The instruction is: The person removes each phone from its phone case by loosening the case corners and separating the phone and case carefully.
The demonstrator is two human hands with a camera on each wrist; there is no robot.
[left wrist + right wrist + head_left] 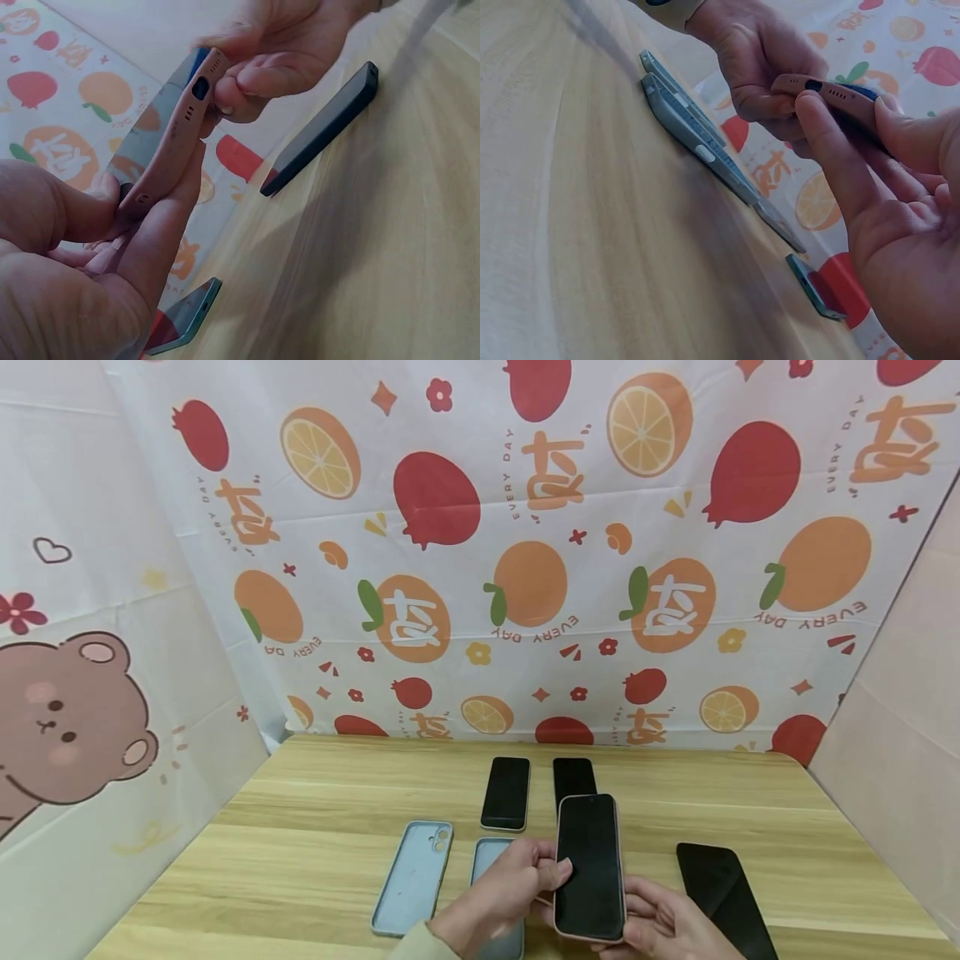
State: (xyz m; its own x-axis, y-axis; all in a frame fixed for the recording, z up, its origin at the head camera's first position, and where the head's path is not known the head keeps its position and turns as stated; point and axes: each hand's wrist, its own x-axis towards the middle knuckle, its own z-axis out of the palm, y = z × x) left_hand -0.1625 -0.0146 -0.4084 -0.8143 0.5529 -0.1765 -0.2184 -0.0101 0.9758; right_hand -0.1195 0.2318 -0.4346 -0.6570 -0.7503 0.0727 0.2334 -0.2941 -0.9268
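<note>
Both hands hold a phone (590,868) in a pink case (169,154), raised over the table with its dark screen up. My left hand (517,881) grips its left side, thumb on the screen edge. With my right hand (667,920) I pinch the lower right corner, a finger along the bottom edge in the right wrist view. A blue strip of the phone's side (197,66) shows above the case wall near one corner. Below my left hand, partly hidden, lies a light blue phone case (491,853).
Another light blue case (412,877) lies to the left. Two dark-screened phones, a left one (506,793) and a right one (575,777) partly hidden, lie at the back. A black phone (723,889) lies on the right. A fruit-printed cloth (465,610) hangs behind the wooden table (300,835).
</note>
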